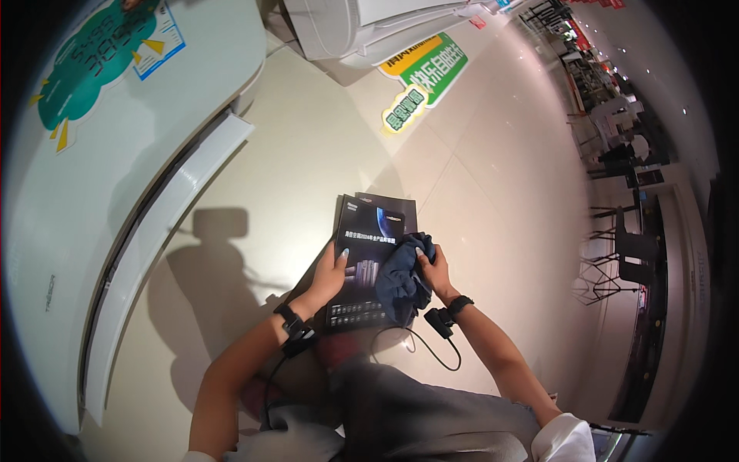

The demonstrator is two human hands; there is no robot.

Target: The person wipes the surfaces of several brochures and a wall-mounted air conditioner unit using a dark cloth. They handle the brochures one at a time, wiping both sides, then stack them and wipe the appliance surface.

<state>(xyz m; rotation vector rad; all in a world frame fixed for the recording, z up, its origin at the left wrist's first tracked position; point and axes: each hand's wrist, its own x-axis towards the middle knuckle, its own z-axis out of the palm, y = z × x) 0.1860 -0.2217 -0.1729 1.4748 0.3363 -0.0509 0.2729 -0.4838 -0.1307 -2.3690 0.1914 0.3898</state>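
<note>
A black printed brochure (358, 293) is held in front of me, tilted over my lap, with at least one more dark brochure (408, 206) showing behind its top edge. My left hand (329, 276) grips its left edge, thumb on the front cover and fingers behind. A crumpled dark blue cloth (400, 279) is bunched in my right hand (436, 274), thumb on top. That cloth lies against the cover's right side and hides part of it.
A large white appliance (177, 192) with a long open slot fills the left. Another white appliance (385, 27) stands ahead, with a green and yellow sign (439, 73) by it. Pale floor tiles (493, 177) lie between; a black chair (637, 250) is far right. A black cable (454, 362) hangs from my right wrist.
</note>
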